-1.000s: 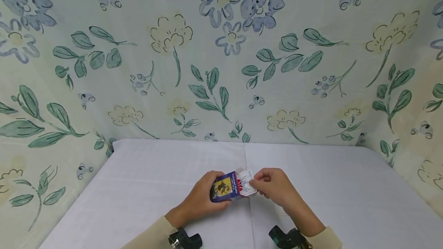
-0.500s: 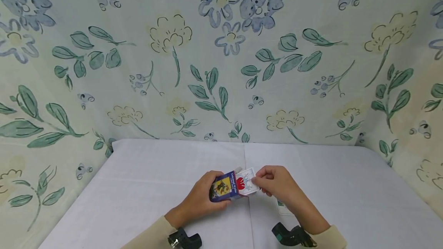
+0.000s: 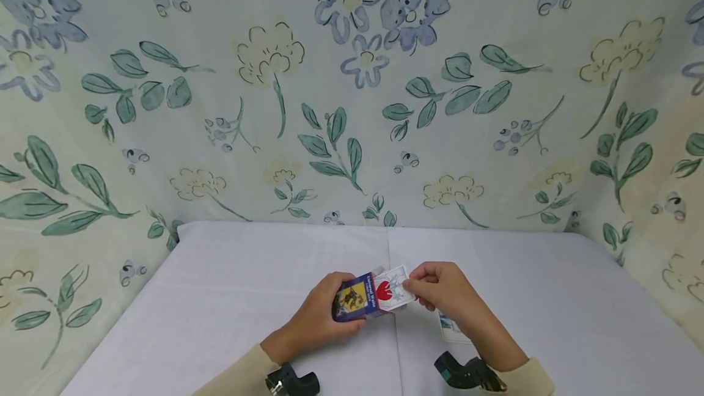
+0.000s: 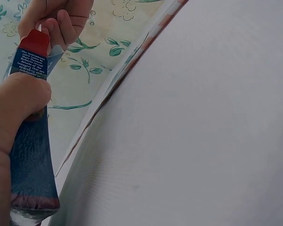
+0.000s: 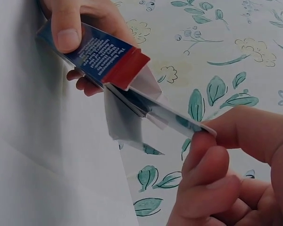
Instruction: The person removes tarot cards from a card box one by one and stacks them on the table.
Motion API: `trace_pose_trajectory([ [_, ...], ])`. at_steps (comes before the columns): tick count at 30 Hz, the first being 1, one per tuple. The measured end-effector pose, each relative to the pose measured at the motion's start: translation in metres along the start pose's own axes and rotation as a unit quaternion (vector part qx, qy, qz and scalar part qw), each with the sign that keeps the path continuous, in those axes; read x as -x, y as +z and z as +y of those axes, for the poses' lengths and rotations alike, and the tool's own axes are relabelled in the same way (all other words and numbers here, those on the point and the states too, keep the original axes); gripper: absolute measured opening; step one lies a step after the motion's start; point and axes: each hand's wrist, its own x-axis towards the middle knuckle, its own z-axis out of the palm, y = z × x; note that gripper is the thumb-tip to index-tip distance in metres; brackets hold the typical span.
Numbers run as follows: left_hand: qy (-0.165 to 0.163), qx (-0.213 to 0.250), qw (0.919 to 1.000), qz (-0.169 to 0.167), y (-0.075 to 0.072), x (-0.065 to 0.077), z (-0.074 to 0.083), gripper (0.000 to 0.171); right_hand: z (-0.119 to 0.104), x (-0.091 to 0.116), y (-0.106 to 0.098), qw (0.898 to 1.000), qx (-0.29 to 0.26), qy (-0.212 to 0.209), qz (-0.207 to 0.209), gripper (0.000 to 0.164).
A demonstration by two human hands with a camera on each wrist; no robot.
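My left hand (image 3: 313,316) grips a blue card box (image 3: 354,299) with a yellow picture panel, thumb and fingers on opposite sides. The box is tilted, its opened end towards the right. A white tarot card (image 3: 389,291) with a red heart sticks partway out of that end. Thumb and forefinger of my right hand (image 3: 448,291) pinch the card's outer edge. In the right wrist view, a red flap end (image 5: 127,68) and loose white side flaps (image 5: 122,115) frame the card. Its inner part is hidden inside the box.
A second card (image 3: 452,330) lies on the white tablecloth (image 3: 247,274), partly covered by my right forearm. Floral fabric (image 3: 352,139) stands behind and at both sides of the table. A black wrist camera (image 3: 293,379) shows on the left wrist.
My right hand has moved slightly right and up, and more of the heart card shows outside the box. The left hand and box hold nearly still. More of the card on the table is visible.
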Motion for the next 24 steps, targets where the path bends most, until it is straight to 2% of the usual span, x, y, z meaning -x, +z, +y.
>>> trace_pose_trajectory([
  [5,0.007,-0.002,1.0,0.005,-0.001,-0.001,0.0,0.072,-0.001,0.0,-0.003,1.0,-0.001,-0.002,0.002,0.016],
  [24,-0.002,-0.013,0.9999,0.006,0.0,0.0,0.001,0.072,-0.002,0.0,-0.014,1.0,0.001,0.004,0.008,0.014],
])
